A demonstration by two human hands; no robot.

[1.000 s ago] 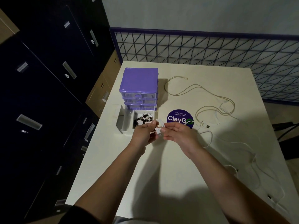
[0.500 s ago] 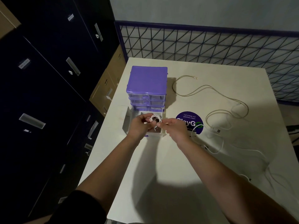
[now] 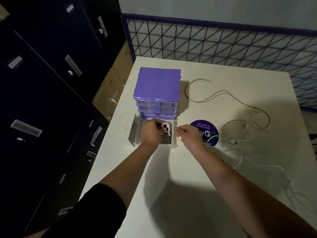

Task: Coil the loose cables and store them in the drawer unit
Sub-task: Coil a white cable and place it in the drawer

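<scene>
Left hand (image 3: 151, 131) reaches forward, fingers curled in a grip; right hand (image 3: 189, 134) hovers beside it, loosely curled

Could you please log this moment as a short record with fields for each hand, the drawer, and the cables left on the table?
left hand: left hand holds a coiled white cable over the open drawer
right hand: right hand hangs beside the drawer, fingers loosely curled, holding nothing
drawer unit: purple drawer unit, bottom drawer pulled out, dark items inside
loose cables: beige cable and white cable uncoiled on the white table
other: round purple sticker partly under the right hand
</scene>
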